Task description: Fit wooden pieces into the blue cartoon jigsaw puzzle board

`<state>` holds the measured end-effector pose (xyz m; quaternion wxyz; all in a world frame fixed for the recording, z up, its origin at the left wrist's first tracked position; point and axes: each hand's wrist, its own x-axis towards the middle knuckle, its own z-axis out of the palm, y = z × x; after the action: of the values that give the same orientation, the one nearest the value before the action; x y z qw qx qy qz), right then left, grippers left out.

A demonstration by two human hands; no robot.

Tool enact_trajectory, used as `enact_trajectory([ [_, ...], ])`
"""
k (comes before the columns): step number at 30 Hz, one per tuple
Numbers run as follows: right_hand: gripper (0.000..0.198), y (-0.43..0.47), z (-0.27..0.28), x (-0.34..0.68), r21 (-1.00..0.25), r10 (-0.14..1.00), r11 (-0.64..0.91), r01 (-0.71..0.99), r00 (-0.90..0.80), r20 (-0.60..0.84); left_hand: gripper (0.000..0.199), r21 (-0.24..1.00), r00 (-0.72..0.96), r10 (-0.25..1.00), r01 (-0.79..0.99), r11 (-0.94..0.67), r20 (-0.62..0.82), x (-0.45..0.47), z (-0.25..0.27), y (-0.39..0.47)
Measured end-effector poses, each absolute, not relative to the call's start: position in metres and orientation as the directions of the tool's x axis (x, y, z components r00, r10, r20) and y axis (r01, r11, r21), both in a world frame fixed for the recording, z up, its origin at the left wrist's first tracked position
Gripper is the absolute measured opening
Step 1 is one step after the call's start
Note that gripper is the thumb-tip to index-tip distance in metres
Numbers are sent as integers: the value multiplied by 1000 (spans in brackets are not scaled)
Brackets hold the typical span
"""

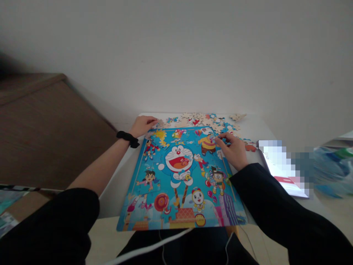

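A blue jigsaw board (pixel 127 209) with cartoon figures lies in front of me, much of its picture filled in. My left hand (pixel 142 126) is at its far left corner, thumb and fingers closed at the edge of a beige-backed jigsaw piece (pixel 161 123). Above the board's right edge, my right hand (pixel 234 148) pinches at the tips; a small jigsaw piece (pixel 216 138) seems to be between them, mostly hidden. Loose jigsaw pieces (pixel 202 119) spread behind the board, some picture side up and others showing plain backs.
The board rests on a small white table (pixel 121 184) against a pale wall. A brown wooden cabinet (pixel 60 132) stands left. To the right lies a white, partly pixelated object (pixel 275 165), beyond it a clear plastic bag (pixel 336 165). A white cable (pixel 154 247) crosses below the board.
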<state>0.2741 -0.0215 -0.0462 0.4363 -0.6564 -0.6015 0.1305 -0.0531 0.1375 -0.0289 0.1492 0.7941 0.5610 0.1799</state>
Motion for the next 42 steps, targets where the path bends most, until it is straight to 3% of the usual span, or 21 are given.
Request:
enact_trajectory([
  [4,22,-22,-46,274,-727,907,106,679,234,350,53,638,166,985,755,-154,41,-57,-36,147],
  [9,21,-22,-45,274,-715,909,109,691,222,353,48,665,119,992,737,-119,46,-58,-39,155],
  [11,21,-22,-45,274,-712,909,109,694,221,354,45,591,132,983,786,-182,128,-58,-37,153],
  [15,21,-22,-45,274,-717,911,101,689,225,345,42,279,258,908,892,-355,329,-56,-30,144],
  [19,22,-22,-45,274,-708,911,106,698,217,350,41,124,418,860,875,-468,294,-51,-30,137],
  [24,22,-22,-45,274,-716,912,108,689,217,347,35,40,542,826,832,-553,157,-40,-35,140],
  [31,25,-22,-45,274,-768,923,119,629,214,319,46,-48,511,854,860,-509,95,-17,-27,126],
  [37,25,-27,-39,269,-787,972,214,579,-48,229,47,-106,376,924,924,-369,62,-2,-22,129],
  [42,22,-29,-38,267,-660,966,258,705,-170,196,40,-141,321,947,938,-315,21,5,-15,135],
])
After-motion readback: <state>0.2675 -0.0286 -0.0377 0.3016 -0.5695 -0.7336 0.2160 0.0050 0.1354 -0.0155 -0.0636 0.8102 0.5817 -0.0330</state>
